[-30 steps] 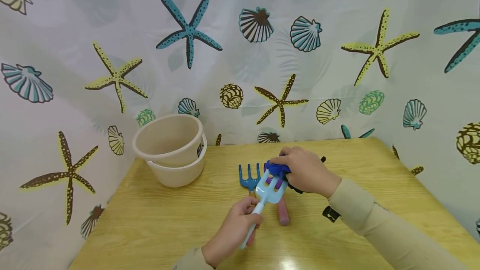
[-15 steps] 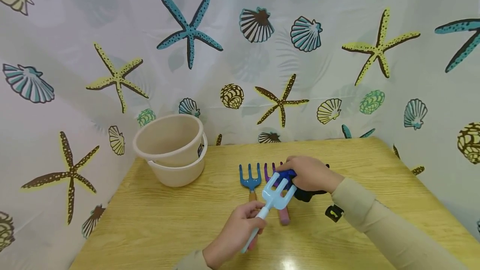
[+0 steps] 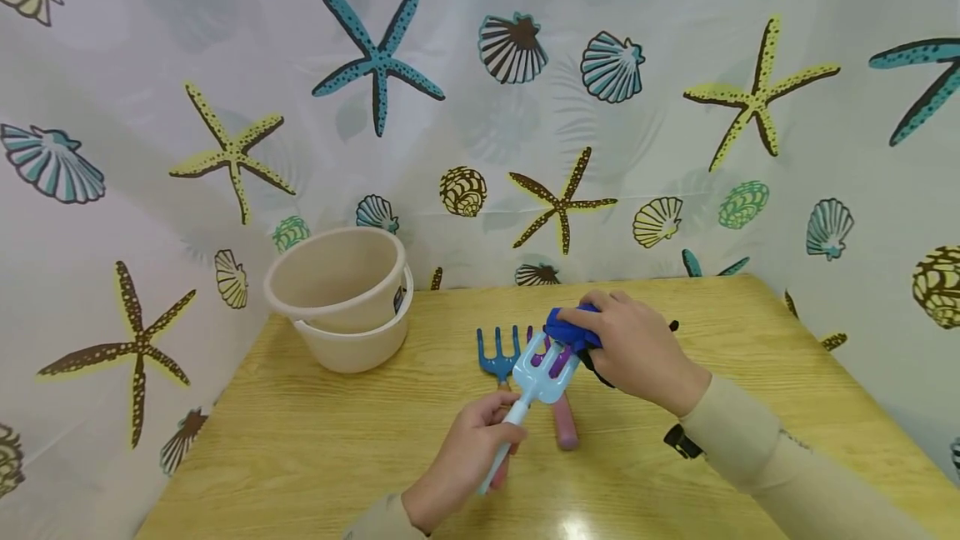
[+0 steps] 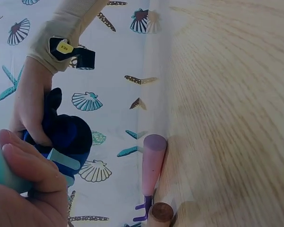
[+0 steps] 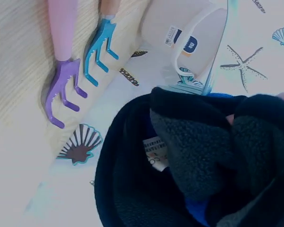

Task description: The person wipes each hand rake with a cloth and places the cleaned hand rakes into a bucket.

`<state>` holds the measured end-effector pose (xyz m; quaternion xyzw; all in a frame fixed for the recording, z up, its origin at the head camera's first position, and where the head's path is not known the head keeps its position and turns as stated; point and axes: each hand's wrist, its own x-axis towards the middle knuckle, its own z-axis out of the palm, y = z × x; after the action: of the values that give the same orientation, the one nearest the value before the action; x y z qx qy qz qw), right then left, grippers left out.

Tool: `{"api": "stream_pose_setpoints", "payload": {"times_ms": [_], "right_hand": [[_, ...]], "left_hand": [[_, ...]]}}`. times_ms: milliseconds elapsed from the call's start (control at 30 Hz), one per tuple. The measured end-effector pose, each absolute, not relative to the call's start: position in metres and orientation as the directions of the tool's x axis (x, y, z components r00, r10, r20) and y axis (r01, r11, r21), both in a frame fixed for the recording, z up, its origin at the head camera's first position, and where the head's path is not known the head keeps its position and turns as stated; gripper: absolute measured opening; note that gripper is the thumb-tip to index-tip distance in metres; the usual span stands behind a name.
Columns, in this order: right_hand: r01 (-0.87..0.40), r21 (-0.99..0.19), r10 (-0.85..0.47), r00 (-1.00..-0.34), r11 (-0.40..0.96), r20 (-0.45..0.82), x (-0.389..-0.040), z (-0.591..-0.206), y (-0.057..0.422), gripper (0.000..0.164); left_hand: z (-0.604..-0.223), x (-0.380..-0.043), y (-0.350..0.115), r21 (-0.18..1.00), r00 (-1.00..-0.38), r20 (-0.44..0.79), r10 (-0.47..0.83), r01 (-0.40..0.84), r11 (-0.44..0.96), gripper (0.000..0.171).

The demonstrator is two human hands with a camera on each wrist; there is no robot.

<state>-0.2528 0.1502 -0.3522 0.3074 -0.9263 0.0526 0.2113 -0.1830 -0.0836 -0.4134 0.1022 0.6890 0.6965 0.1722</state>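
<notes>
My left hand (image 3: 465, 444) grips the handle of a light blue three-tined hand fork (image 3: 546, 380), held tilted above the table with its tines pointing up and to the right. My right hand (image 3: 637, 348) pinches a blue cloth (image 3: 572, 327) with dark fleece against the tips of the tines. In the right wrist view the dark fleece (image 5: 194, 146) fills the lower part, with a white label inside its folds. The left wrist view shows the cloth (image 4: 71, 135) wrapped over the tines, hiding their ends.
Beneath the hands, a blue hand fork (image 3: 500, 357) and a purple hand fork with a pink handle (image 3: 566, 423) lie on the wooden table (image 3: 315, 457). A cream bucket (image 3: 360, 348) stands at the back left. A shell-patterned curtain (image 3: 465, 132) hangs behind.
My right hand and the cloth dip down to the right, then rise again to the tine tips, ending slightly right of the start. The fork swings a little right and back in my left hand.
</notes>
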Motion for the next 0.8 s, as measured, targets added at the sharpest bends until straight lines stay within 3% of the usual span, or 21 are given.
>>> {"api": "stream_pose_setpoints", "payload": {"times_ms": [333,500,600,800], "right_hand": [[-0.639,0.185,-0.642,-0.620,0.747,0.451,-0.235,-0.353,0.136,0.051],[-0.695,0.287,-0.739,-0.526,0.659,0.421,-0.228,-0.357,0.126,0.048],[-0.741,0.288,-0.782,-0.490,0.606,0.384,-0.223,-0.361,0.121,0.050],[-0.783,0.247,-0.809,-0.484,0.571,0.333,-0.213,-0.361,0.114,0.053]], "left_hand": [[-0.410,-0.179,-0.081,0.995,-0.913,-0.101,0.395,-0.100,0.021,0.041],[-0.410,-0.181,-0.078,0.991,-0.912,-0.133,0.389,-0.136,0.020,0.041],[-0.412,-0.183,-0.078,0.986,-0.902,-0.159,0.400,-0.164,0.021,0.040],[-0.416,-0.186,-0.078,0.981,-0.894,-0.185,0.407,-0.191,0.026,0.035]]}}
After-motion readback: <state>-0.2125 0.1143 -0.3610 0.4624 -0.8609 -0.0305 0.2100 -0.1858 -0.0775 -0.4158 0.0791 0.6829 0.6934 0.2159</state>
